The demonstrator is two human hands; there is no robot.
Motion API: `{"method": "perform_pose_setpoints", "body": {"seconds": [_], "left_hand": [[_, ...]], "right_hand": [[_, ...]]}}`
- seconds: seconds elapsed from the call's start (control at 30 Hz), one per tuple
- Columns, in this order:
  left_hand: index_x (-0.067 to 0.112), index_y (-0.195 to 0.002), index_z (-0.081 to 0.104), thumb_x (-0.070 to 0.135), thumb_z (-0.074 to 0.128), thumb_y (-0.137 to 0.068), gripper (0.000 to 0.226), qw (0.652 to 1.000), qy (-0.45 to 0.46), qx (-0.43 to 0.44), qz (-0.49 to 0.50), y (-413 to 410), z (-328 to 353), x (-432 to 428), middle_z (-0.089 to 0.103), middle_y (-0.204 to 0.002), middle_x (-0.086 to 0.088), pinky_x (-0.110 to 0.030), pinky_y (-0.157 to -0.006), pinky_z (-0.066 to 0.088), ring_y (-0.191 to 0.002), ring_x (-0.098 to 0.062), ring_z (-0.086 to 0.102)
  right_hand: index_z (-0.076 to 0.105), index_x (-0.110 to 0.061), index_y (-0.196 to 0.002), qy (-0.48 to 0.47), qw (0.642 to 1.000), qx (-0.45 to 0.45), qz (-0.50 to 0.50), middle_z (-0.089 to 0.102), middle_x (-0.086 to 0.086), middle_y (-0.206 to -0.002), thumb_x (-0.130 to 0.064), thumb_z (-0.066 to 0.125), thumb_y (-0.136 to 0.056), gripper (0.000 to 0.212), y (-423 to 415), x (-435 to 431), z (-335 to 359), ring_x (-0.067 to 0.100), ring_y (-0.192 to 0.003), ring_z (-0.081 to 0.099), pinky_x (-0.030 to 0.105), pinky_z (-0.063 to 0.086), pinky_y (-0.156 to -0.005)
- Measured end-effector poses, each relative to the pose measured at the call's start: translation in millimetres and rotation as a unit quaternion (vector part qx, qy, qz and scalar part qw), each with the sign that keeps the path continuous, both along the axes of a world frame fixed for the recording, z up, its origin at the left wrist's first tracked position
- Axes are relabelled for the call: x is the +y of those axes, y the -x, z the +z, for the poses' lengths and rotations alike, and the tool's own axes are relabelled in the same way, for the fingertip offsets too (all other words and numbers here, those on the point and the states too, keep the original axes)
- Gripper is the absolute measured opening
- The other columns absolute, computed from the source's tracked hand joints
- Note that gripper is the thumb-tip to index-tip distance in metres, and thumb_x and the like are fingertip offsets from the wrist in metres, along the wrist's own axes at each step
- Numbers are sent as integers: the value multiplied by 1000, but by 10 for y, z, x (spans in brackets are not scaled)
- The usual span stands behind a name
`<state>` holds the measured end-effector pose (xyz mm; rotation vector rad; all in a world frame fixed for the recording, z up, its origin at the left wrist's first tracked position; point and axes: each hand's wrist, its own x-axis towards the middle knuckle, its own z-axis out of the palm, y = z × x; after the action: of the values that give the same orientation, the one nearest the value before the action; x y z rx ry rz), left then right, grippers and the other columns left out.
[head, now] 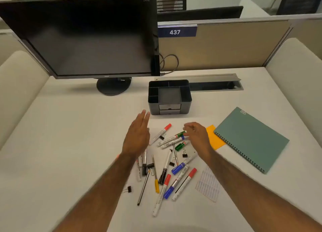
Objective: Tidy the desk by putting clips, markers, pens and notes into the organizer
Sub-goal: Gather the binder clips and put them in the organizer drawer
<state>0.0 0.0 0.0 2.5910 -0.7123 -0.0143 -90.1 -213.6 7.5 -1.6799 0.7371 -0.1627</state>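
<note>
A black organizer (pixel 186 96) with several empty compartments and two small drawers stands mid-desk. In front of it lies a scatter of markers with red (pixel 161 132), blue (pixel 177 168) and green (pixel 181 146) caps, pens, a pencil with a yellow end (pixel 156 183) and black binder clips (pixel 184 154). An orange sticky note (pixel 215 141) and a lined paper note (pixel 208 184) lie to the right. My left hand (pixel 137 136) hovers flat with fingers extended above the pile's left side. My right hand (pixel 196 134) hovers with fingers curled loosely over the green and blue markers, holding nothing.
A dark monitor (pixel 83 38) on a round stand fills the back left. A teal spiral notebook (pixel 250 137) lies at the right. A cable tray (pixel 216 85) sits behind the organizer. Padded partitions enclose the desk on both sides and the back.
</note>
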Motion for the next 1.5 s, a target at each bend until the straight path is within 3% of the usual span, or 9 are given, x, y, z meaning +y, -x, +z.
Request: {"method": "perform_pose_setpoints", "body": {"seconds": [0.1, 0.27, 0.7, 0.93, 1.03, 1.17, 1.27, 1.4, 1.5], "left_hand": [[23, -158, 11, 14, 40, -103, 63, 1000, -20, 0, -10, -269, 88, -285, 8, -167, 1, -42, -123, 22, -153, -18, 9], [19, -158, 9, 12, 38, -103, 63, 999, -32, 21, -12, -478, 55, -502, 4, -167, 0, -37, -124, 16, -153, -16, 1], [22, -158, 14, 2, 44, -95, 73, 999, 2, 35, 6, -506, -93, -563, 6, -167, 4, -35, -117, 29, -153, -14, -3], [21, -158, 10, 5, 46, -93, 76, 999, -31, 12, -8, -488, -106, -545, 0, -167, 3, -36, -113, 36, -153, -16, -6], [27, -158, 10, 2, 48, -91, 81, 999, -41, 7, -16, -487, -112, -552, -1, -167, 2, -35, -106, 44, -153, -19, -6], [33, -157, 17, 3, 52, -91, 80, 998, -54, 4, -19, -464, -125, -577, -5, -167, -1, -35, -101, 49, -153, -23, -5], [31, -156, 23, 5, 53, -92, 75, 998, -62, 0, -27, -447, -135, -568, -8, -167, -2, -33, -103, 46, -153, -24, -6], [27, -156, 23, 7, 53, -93, 73, 997, -71, -5, -35, -437, -141, -538, -7, -167, -5, -42, -121, 25, -153, -25, -6], [26, -157, 19, 8, 54, -92, 76, 996, -82, -7, -33, -395, -151, -503, -9, -166, -6, -46, -124, 15, -153, -26, -7]], "right_hand": [[59, -6, -116, -258, 964, -7, -63, 71, 11, -110, -12, 51, -97, 21, -349, 40, 42, 26, -90, 73, 36, 60, -80], [53, 0, -121, -426, 900, -35, -85, 65, 18, -118, -3, 45, -97, 25, -725, 89, 112, 37, -103, 66, 44, 54, -91], [48, -2, -133, -488, 852, -27, -186, 58, 22, -131, -5, 37, -98, 37, -1101, 166, 109, 37, -119, 58, 43, 50, -91], [52, 3, -131, -490, 844, -20, -217, 65, 16, -120, -5, 37, -94, 41, -1122, 265, 73, 26, -90, 67, 36, 54, -78], [50, -3, -134, -484, 847, -27, -217, 63, 15, -125, -5, 37, -93, 43, -1072, 281, 51, 27, -96, 68, 37, 54, -84], [54, -2, -128, -480, 847, -35, -226, 68, 14, -110, -6, 40, -93, 39, -949, 318, -30, 27, -94, 70, 36, 57, -81], [54, -2, -127, -482, 846, -34, -225, 69, 15, -113, -9, 40, -94, 36, -875, 355, -79, 26, -94, 70, 36, 57, -84], [44, -5, -137, -502, 842, -51, -193, 66, 15, -118, -5, 40, -91, 46, -809, 394, -51, 29, -97, 69, 36, 57, -75], [46, -7, -136, -485, 856, -40, -175, 67, 15, -113, -5, 43, -89, 46, -762, 396, -33, 30, -97, 69, 37, 58, -74]]}}
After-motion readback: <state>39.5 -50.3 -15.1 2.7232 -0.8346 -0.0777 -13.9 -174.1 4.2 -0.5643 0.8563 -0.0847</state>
